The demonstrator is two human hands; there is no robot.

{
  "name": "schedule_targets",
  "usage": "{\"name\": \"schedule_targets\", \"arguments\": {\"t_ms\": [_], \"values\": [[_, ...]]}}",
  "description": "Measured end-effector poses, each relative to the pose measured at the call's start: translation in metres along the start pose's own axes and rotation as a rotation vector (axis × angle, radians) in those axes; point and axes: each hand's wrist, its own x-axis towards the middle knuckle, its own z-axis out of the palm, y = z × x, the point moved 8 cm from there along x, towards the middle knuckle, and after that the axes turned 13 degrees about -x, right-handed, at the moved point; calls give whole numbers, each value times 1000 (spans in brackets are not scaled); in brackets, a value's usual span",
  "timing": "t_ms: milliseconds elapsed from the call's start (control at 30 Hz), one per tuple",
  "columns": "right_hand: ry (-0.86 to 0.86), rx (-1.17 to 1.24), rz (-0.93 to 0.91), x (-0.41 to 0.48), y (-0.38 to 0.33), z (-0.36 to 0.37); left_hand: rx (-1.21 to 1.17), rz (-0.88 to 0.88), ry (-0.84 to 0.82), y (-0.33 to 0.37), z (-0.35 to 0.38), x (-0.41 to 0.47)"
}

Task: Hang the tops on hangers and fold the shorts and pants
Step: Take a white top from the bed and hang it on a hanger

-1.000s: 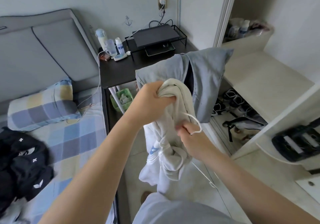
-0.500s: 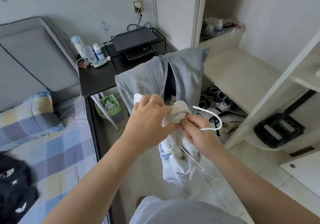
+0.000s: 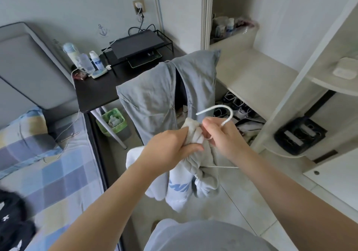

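Observation:
A white top with blue print hangs bunched in front of me. My left hand grips its gathered neck fabric. My right hand pinches the neck of a thin white wire hanger, whose hook sticks up above the fabric while its lower bar shows beside the cloth. A grey garment is draped over a chair back just behind. Black clothes lie on the bed at the lower left.
A black desk holds bottles and a monitor stand. A green bin sits under it. The checked bed is on the left; open wardrobe shelves with shoes below are on the right.
The hanger's hook has come up through the top's neck and now stands clear above the fabric. Both hands moved together at the neck. The camera panned right and tilted down.

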Motion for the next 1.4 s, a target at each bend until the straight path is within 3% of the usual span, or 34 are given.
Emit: {"name": "schedule_targets", "arguments": {"t_ms": [67,200,267,400,700,767,933,1033,1200,1333,1400], "values": [[64,-139,-41,-4,0,-10,-132,-100,45,-14,-2,-3],[358,-382,-213,-32,-1,-30,-365,-312,287,-45,-16,-18],[233,-326,-132,-42,19,-12,-421,-352,356,-52,-20,-24],[-289,-321,90,-65,72,67,-507,-339,427,-44,-24,-27],[-525,-849,253,-76,162,104,-585,-317,445,-41,-32,-35],[-494,-929,266,-73,172,90,-576,-335,398,-46,-31,-37],[-215,-1022,277,-55,172,37,-534,-391,317,-68,-32,-45],[-20,-1043,221,-46,160,8,-529,-451,261,-83,-33,-51],[143,-1011,123,-30,136,-19,-520,-580,127,-104,-30,-60],[176,-975,112,-19,120,-31,-483,-653,-57,-109,-17,-59],[82,-831,61,-14,107,-28,-429,-649,-144,-103,-8,-55]]}}
